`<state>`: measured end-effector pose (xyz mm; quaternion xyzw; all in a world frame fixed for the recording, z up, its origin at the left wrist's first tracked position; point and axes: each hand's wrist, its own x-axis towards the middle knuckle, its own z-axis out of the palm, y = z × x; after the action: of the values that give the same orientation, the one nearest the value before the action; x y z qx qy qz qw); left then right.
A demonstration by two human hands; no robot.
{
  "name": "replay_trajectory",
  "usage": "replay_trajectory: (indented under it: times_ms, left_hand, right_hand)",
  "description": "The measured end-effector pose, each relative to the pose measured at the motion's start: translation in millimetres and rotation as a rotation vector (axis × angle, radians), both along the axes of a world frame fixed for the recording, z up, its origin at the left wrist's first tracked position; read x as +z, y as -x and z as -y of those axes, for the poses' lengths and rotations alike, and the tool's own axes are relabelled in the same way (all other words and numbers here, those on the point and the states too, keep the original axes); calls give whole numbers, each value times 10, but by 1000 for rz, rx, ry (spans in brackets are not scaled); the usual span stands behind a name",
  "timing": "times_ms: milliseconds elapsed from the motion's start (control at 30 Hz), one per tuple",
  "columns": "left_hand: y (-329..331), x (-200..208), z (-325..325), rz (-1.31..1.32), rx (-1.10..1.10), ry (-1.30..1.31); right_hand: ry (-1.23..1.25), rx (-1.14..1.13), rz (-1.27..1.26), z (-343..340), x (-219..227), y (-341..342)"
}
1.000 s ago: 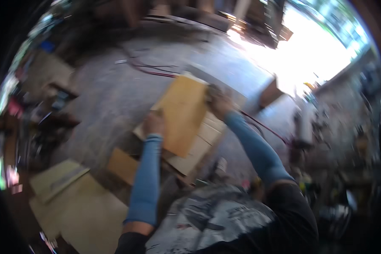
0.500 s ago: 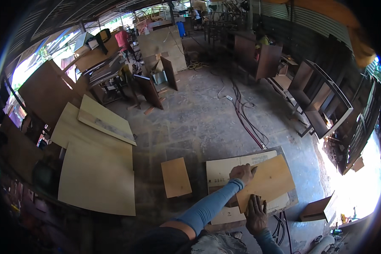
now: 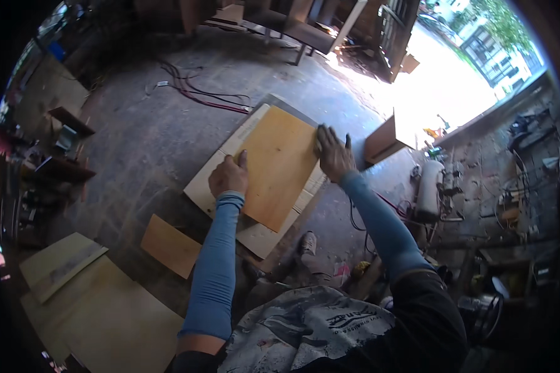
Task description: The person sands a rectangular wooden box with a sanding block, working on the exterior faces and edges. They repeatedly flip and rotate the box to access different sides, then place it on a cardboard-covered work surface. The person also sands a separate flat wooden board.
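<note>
A rectangular, orange-brown wooden panel (image 3: 279, 165) lies tilted on a flattened cardboard sheet (image 3: 208, 180) in front of me. At the panel's left edge my left hand (image 3: 228, 176) is closed, its thumb up along the edge and its other fingers curled. My right hand (image 3: 336, 154) rests against the upper right edge, fingers stretched and the thumb apart; its fingertips look dark. Both forearms wear blue sleeves. Under the cardboard shows a larger dark board (image 3: 272, 99). A smaller wooden panel (image 3: 171, 246) lies on the floor beside my left forearm.
Large pale plywood sheets (image 3: 115, 317) lie at the lower left. Dark red cables (image 3: 208, 99) run over the floor beyond the cardboard. A brown wooden box (image 3: 382, 140) and a pale cylindrical tank (image 3: 428, 189) stand to the right. Unfinished furniture (image 3: 305, 37) stands at the far side.
The view has swung right and downward. My right hand has gone from the panel's near edge to its right edge; my left hand has moved from its top onto the left edge.
</note>
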<state>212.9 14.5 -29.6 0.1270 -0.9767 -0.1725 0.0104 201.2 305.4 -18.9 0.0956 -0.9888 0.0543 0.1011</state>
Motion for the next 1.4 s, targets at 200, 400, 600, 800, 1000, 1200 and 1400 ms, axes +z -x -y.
replay_trajectory:
  times_ms: [200,400,600,800,1000,1200,1400]
  left_hand:
    - [61,-102,174,-7,8,13]
    - [32,21,-15,7,-31,-15]
    - [17,-193,214,-145,-11,-27]
    - [35,-127,104,-92,-9,-38]
    - [39,26,-43,-56,-21,-79]
    - [-25,-62,234,-63,18,-164]
    - [42,-16,141,4,-22,-186]
  right_hand:
    - [42,374,141,1029,-107,-1269]
    - [-44,-139,-44,312,-143,9]
    - [144,403,113,1045,-350,-483]
    - [136,154,-95,1096,-421,-192]
    - [95,-25,119,670,-157,387]
    - [39,401,57,1287,-103,-131]
    - [188,283,-14,1382,-413,96]
